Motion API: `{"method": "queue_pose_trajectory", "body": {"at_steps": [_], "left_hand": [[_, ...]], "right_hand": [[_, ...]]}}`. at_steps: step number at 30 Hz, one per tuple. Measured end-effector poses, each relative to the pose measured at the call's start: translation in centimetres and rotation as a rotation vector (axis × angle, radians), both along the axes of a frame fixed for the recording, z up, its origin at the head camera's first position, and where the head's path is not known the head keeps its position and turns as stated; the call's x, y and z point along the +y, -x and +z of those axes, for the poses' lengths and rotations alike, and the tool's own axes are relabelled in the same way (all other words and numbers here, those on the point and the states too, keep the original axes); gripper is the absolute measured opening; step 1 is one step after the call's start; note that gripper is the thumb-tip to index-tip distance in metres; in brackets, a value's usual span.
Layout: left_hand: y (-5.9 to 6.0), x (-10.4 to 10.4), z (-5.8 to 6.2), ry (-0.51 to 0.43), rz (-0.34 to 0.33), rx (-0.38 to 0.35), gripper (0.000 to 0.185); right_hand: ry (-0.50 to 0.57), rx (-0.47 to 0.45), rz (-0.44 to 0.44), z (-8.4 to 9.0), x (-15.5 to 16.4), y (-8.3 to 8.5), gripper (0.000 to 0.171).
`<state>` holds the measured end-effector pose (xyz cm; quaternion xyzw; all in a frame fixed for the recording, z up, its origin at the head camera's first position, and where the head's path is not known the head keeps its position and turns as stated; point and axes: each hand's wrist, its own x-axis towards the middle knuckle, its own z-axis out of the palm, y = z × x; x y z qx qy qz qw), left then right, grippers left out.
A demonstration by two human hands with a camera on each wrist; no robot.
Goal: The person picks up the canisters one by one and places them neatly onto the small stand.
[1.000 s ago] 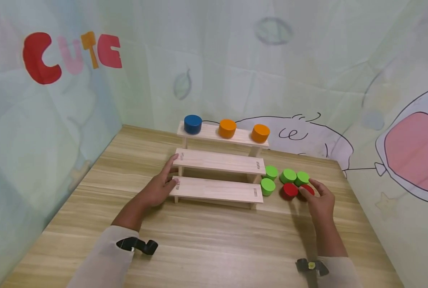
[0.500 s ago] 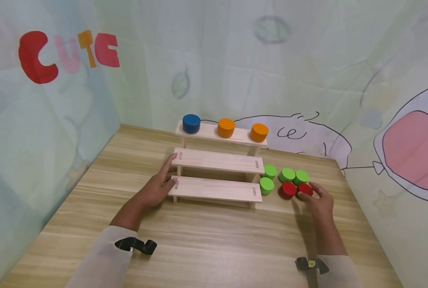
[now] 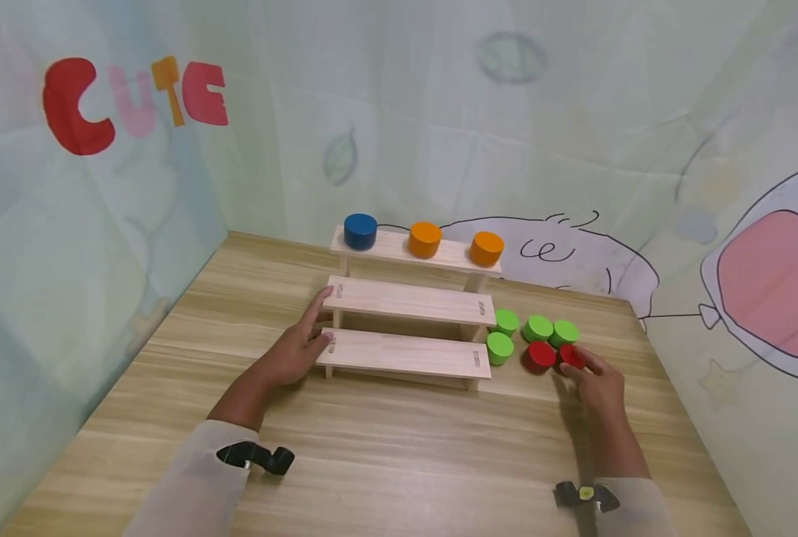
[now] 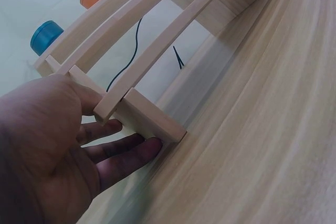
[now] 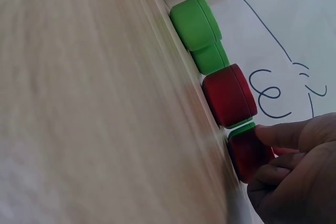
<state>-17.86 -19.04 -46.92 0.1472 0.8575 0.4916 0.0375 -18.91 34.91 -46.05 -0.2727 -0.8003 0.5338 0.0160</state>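
My left hand [image 3: 296, 352] holds the left end of a pale wooden three-step stand [image 3: 406, 353]. In the left wrist view its thumb is at the lowest board's end and the fingers [image 4: 131, 161] lie against the side panel. On the table right of the stand, my right hand [image 3: 600, 384] pinches a red round block [image 3: 570, 356] between thumb and fingers. Another red round block [image 3: 540, 357] sits just left of it. Several green round blocks, one of them a near green block [image 3: 500, 348], stand behind and to the left.
A blue round block [image 3: 360, 232] and two orange ones, a middle orange block [image 3: 424, 240] and a right orange block [image 3: 486, 249], stand on the top board. Printed cloth walls [image 3: 399, 112] enclose the wood-grain table [image 3: 385, 462] at the back and sides.
My right hand's fingertips have shifted slightly from the far edge of the red block down to its right side. My left hand keeps its place on the stand.
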Motion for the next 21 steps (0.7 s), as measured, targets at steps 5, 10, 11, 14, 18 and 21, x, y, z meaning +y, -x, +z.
{"method": "queue_pose_trajectory", "body": {"at_steps": [5,10,11,14,18,21], "left_hand": [[-0.06,0.01,0.08,-0.004,-0.007,0.005,0.08],[-0.17,0.05,0.23,-0.014,-0.012,-0.001,0.08],[-0.18,0.08,0.26,-0.014,-0.013,-0.001,0.08],[-0.2,0.11,0.31,-0.012,-0.013,0.0,0.08],[-0.23,0.12,0.38,-0.011,-0.011,-0.001,0.081],[-0.22,0.09,0.39,-0.008,-0.011,0.0,0.081]], "right_hand": [[0.076,-0.001,-0.037,-0.26,0.04,0.16,0.064],[0.117,-0.005,-0.059,-0.31,0.01,0.21,0.061],[0.115,-0.005,-0.062,-0.31,-0.01,0.2,0.06],[0.108,0.0,-0.064,-0.22,-0.08,0.13,0.058],[0.103,0.002,-0.073,-0.03,-0.12,0.04,0.054],[0.105,-0.001,-0.087,0.11,-0.11,-0.04,0.051]]}}
